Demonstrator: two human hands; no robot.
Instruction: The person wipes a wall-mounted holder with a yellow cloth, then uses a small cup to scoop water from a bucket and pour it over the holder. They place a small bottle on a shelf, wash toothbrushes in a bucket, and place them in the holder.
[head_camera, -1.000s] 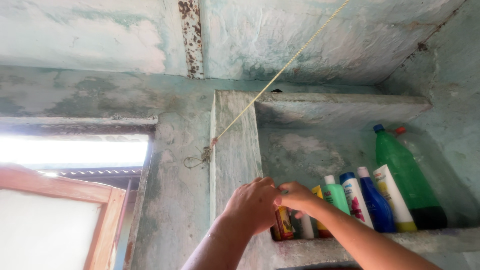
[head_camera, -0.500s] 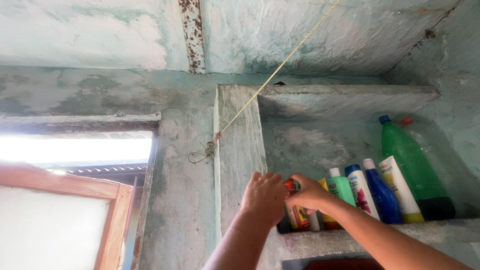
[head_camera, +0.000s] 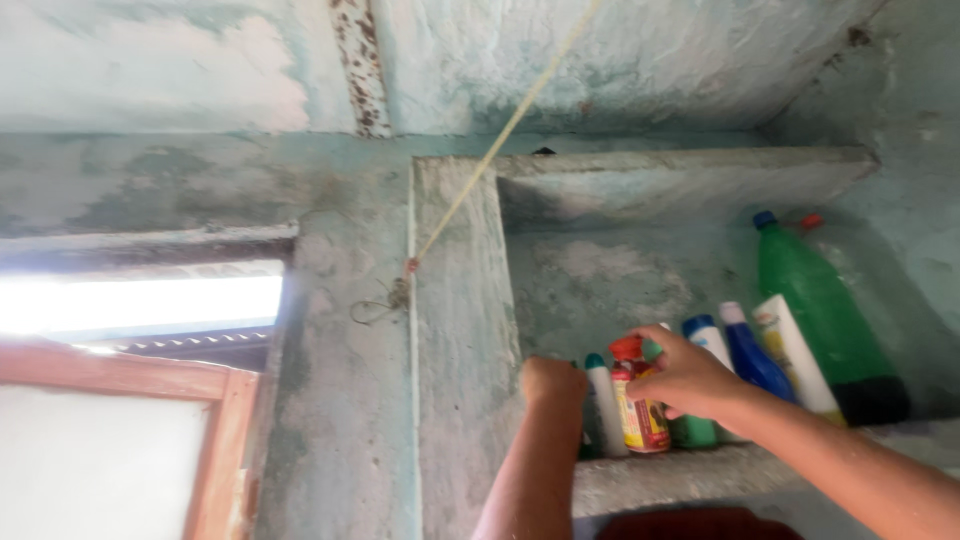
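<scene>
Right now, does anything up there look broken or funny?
Yes. The ceiling paint is peeling in patches, with a rusty streak running across it. A yellowish string stretches down to a knot on the wall, loose ends dangling. The big green bottle leans against the shelf's back wall instead of standing straight.

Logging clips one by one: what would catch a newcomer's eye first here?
Two bare arms reach up to a concrete shelf: the right hand grips a small red-capped bottle, the left hand is fisted beside it. To the right stands a row of bottles, a tall green bottle highest. A taut string runs diagonally across the peeling wall.
</scene>
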